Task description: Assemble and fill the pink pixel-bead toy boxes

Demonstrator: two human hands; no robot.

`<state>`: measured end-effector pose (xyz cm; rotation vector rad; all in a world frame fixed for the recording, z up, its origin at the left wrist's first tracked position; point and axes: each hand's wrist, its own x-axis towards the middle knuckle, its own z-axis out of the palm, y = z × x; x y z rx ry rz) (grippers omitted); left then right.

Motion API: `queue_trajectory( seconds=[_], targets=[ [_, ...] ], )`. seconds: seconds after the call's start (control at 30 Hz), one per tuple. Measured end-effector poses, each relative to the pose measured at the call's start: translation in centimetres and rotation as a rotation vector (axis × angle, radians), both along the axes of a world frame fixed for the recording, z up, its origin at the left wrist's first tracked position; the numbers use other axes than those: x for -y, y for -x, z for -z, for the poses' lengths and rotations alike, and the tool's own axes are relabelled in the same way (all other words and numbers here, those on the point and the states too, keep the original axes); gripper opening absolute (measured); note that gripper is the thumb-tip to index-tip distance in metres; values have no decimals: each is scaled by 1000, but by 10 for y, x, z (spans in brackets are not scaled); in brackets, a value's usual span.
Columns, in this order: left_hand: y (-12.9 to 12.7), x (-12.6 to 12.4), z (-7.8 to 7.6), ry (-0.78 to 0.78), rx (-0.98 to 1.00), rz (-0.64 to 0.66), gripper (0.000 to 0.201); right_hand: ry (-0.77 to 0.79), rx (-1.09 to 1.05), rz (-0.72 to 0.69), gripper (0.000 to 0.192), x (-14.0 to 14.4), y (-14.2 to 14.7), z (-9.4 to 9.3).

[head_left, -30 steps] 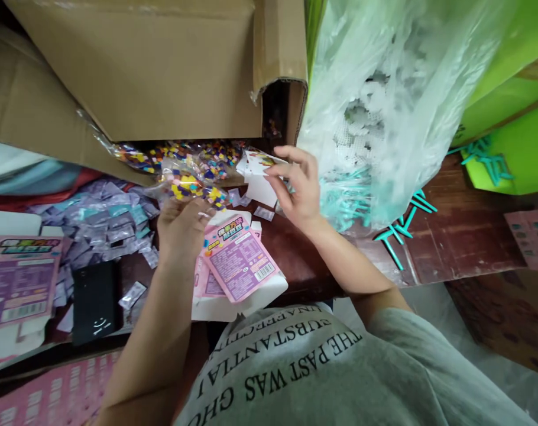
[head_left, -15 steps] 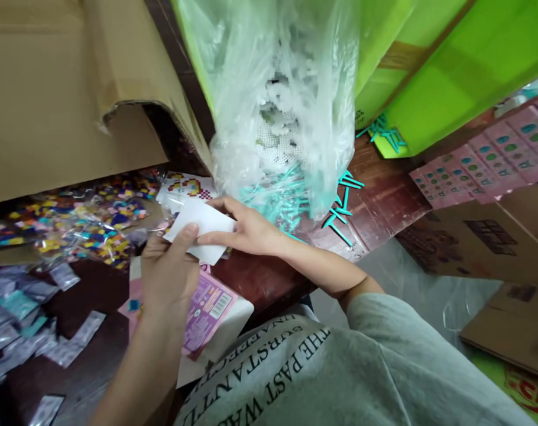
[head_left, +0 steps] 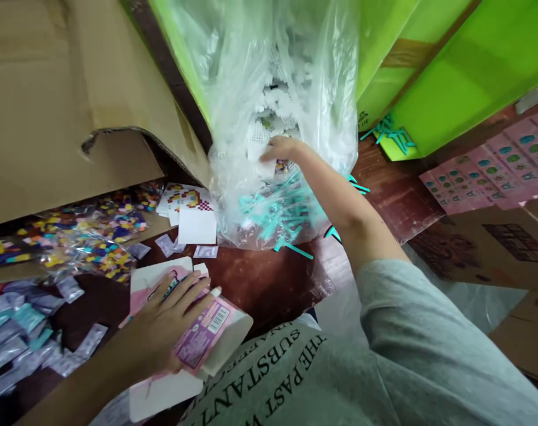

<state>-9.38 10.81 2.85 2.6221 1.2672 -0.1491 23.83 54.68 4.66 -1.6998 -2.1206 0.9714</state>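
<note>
My left hand (head_left: 180, 319) lies spread, palm down, over a pink and purple printed carton (head_left: 202, 334) with open white flaps. My right hand (head_left: 284, 149) reaches to the mouth of a clear plastic bag (head_left: 233, 160), its fingers closed on a white card (head_left: 263, 168) with a small coloured print showing at one side. Part of this card is hard to make out against the white mesh pegboards (head_left: 275, 109) in the bag. Turquoise plastic sticks (head_left: 273, 207) lie in the lower bag, below my right hand.
Pixel-pattern sheets (head_left: 198, 222) lie left of the bag. Bags of coloured pieces (head_left: 104, 236) and small sachets (head_left: 20, 337) are at left. A brown carton (head_left: 42, 118) stands behind them. Green boxes (head_left: 455, 77) and pink printed sheets (head_left: 495, 163) are at right.
Both hands were holding the white card together. My left hand has let go and dropped onto the carton; my right hand has moved up and away to the bag with the card.
</note>
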Motion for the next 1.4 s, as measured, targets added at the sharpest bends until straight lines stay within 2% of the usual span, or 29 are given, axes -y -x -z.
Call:
queue_trajectory(
  seconds=[0.1, 0.2, 0.27, 0.3, 0.37, 0.4, 0.43, 0.5, 0.57, 0.6, 0.67, 0.73, 0.8, 0.83, 0.9, 1.03, 1.1, 1.17, 1.27, 1.4],
  targets=[
    [13, -4, 2, -68, -43, -36, 100, -106, 101, -83, 43, 15, 36, 11],
    [41, -4, 2, -18, -7, -200, 72, -171, 129, -76, 53, 35, 30, -1],
    [59, 0, 4, 51, 70, -360, 57, -197, 118, -16, 59, 46, 3, -24],
    [67, 5, 6, 71, 113, -413, 54, -202, 104, 15, 53, 52, -15, -40],
    [76, 18, 13, 59, 190, -437, 51, -194, 68, 46, 26, 69, -54, -78],
    [77, 28, 16, 30, 219, -422, 53, -181, 46, 34, 27, 80, -73, -99],
    [76, 40, 20, -7, 240, -406, 59, -169, 3, 17, 36, 93, -89, -118],
    [70, 65, 26, -81, 263, -394, 83, -147, -138, -47, 31, 127, -111, -149],
    [60, 88, 25, -105, 269, -388, 101, -99, -278, -145, 47, 163, -117, -165],
    [54, 97, 22, -101, 271, -383, 102, -51, -324, -203, 56, 181, -114, -167],
    [39, 104, 11, -88, 275, -399, 93, 101, -366, -334, 57, 211, -98, -159],
    [20, 99, -5, -106, 265, -465, 88, 277, -366, -485, 51, 233, -71, -141],
    [-2, 90, -21, -155, 217, -550, 102, 365, -353, -640, 49, 249, -37, -118],
    [-14, 86, -29, -181, 192, -588, 109, 340, -337, -699, 49, 256, -20, -108],
    [-39, 82, -40, -224, 172, -679, 118, 142, -276, -718, 47, 268, 12, -93],
    [-78, 88, -46, -297, 202, -919, 123, -375, -73, -469, 29, 307, 56, -86],
    [-88, 90, -43, -317, 220, -990, 126, -476, 9, -455, 19, 334, 66, -90],
    [-93, 89, -38, -331, 237, -1034, 127, -484, 77, -530, 18, 355, 71, -95],
    [-91, 88, -32, -356, 279, -1058, 125, -395, 98, -628, 14, 357, 66, -106],
    [-85, 96, -26, -395, 322, -961, 128, -88, -63, -756, 32, 306, 51, -116]
  ],
)
